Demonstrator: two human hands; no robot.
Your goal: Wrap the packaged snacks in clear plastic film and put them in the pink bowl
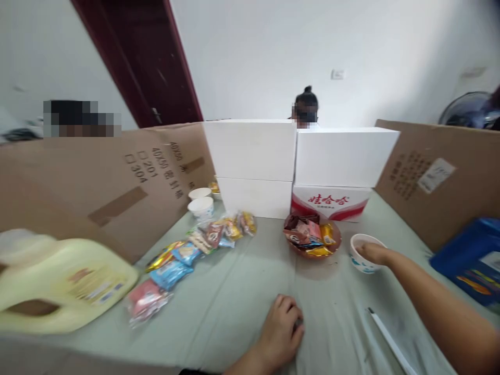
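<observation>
My left hand (282, 329) rests on the cloth near the front middle of the table, its fingers curled. A small dark thing, too unclear to name, shows between thumb and fingers. On the right, my right hand (373, 252) reaches into a white paper bowl (365, 264) with a blue pattern. Its fingers are drawn together and dip below the rim, so what they hold, if anything, is hidden. Just left of that bowl stands a brown bowl (299, 250) full of wrapped snacks (308, 232). A white stick-like object (390, 338) with a dark tip lies below my right forearm.
Wrapped snacks (172, 273) form a row at left, beside a large pale yellow jug (94, 276). White bowls (201, 207) stand behind them. White boxes (253, 151) and cardboard panels (97, 182) wall the table. A blue package (472, 260) lies right. People sit beyond.
</observation>
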